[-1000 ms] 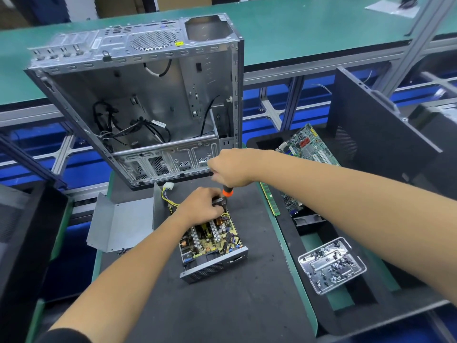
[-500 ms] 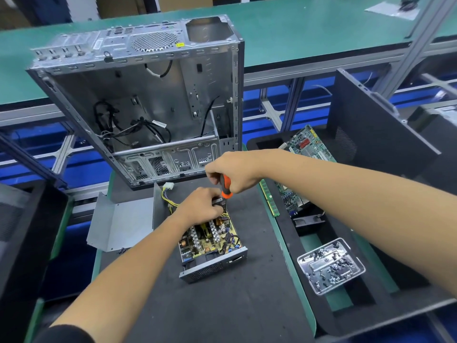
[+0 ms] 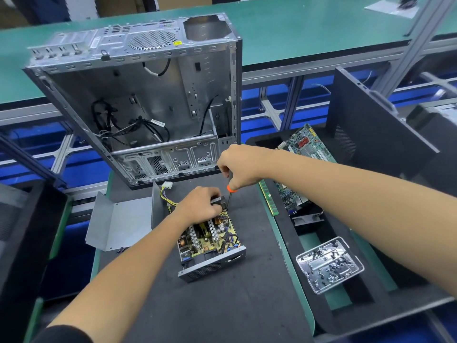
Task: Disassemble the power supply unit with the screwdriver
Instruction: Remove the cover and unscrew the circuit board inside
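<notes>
PSU (image 3: 212, 246) lies below my right hand (image 3: 238, 169), which clamps the upright screwdriver (image 3: 230, 191) at its far edge; left hand (image 3: 201, 205) grips it there.

No text, brand or number can be read anywhere. A small yellow sticker (image 3: 177, 43) on the rear panel of the computer case (image 3: 138, 100) and a white tag (image 3: 158, 123) on a cable inside it carry print too small and blurred to make out.
</notes>
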`<state>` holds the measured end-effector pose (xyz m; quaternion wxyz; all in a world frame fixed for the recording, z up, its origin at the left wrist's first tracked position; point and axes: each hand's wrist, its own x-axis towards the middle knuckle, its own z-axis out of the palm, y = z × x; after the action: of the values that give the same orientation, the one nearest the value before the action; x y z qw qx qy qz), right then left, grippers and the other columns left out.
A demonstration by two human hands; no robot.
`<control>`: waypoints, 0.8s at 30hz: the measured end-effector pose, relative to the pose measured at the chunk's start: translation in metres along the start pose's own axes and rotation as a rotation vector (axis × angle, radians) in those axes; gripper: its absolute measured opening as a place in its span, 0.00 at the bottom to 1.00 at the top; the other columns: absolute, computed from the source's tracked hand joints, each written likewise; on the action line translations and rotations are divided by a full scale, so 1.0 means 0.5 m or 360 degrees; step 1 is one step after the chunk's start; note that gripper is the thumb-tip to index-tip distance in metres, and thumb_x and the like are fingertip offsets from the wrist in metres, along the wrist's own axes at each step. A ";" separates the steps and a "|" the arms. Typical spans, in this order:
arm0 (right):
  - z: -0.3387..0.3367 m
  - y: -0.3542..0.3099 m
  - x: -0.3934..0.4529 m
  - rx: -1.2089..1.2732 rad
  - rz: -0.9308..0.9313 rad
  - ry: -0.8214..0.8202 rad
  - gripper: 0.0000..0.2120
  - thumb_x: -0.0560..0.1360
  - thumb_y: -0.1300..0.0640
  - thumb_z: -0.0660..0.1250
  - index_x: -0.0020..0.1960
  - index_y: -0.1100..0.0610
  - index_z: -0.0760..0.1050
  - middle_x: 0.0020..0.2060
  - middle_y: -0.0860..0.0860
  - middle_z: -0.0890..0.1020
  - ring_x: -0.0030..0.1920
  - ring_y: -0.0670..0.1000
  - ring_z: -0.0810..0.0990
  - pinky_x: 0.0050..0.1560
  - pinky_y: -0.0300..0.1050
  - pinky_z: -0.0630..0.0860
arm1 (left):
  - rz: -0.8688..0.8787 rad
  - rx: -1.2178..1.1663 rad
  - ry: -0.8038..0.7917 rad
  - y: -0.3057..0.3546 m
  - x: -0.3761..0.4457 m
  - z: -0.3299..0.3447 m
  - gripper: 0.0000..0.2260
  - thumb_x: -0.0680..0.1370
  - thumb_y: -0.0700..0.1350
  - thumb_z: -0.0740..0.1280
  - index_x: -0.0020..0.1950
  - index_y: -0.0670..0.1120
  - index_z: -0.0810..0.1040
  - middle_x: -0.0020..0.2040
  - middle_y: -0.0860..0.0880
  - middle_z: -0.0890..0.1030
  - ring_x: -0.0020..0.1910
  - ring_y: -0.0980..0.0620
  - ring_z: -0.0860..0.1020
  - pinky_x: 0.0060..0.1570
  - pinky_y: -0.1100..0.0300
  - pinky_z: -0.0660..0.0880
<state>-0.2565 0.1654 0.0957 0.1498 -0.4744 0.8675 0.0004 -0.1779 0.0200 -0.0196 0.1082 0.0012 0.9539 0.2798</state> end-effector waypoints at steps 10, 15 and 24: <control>-0.026 0.012 -0.021 0.0191 0.0156 0.0092 0.15 0.65 0.54 0.72 0.44 0.67 0.80 0.31 0.57 0.78 0.28 0.50 0.66 0.22 0.37 0.61 | 0.0024 0.0024 -0.0003 -0.009 -0.002 0.001 0.12 0.67 0.45 0.64 0.49 0.55 0.71 0.40 0.54 0.77 0.40 0.49 0.75 0.36 0.57 0.69; -0.062 0.026 -0.032 0.0419 0.0253 0.0247 0.10 0.66 0.56 0.70 0.36 0.64 0.79 0.31 0.58 0.81 0.29 0.51 0.70 0.26 0.40 0.66 | 0.0126 -0.0406 -0.0102 -0.008 -0.001 -0.012 0.15 0.69 0.49 0.75 0.51 0.58 0.74 0.50 0.55 0.76 0.50 0.53 0.75 0.51 0.57 0.71; -0.089 0.029 -0.050 0.0688 0.0390 0.0398 0.08 0.67 0.57 0.70 0.36 0.63 0.81 0.24 0.51 0.74 0.25 0.47 0.67 0.26 0.37 0.65 | 0.0144 -0.0331 -0.0038 0.007 0.006 -0.019 0.06 0.71 0.44 0.75 0.38 0.43 0.82 0.42 0.48 0.80 0.43 0.52 0.78 0.46 0.58 0.73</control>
<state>-0.2673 0.1875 0.1426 0.1382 -0.3192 0.9101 -0.2250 -0.1827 0.0181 -0.0107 0.1063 0.0363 0.9174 0.3819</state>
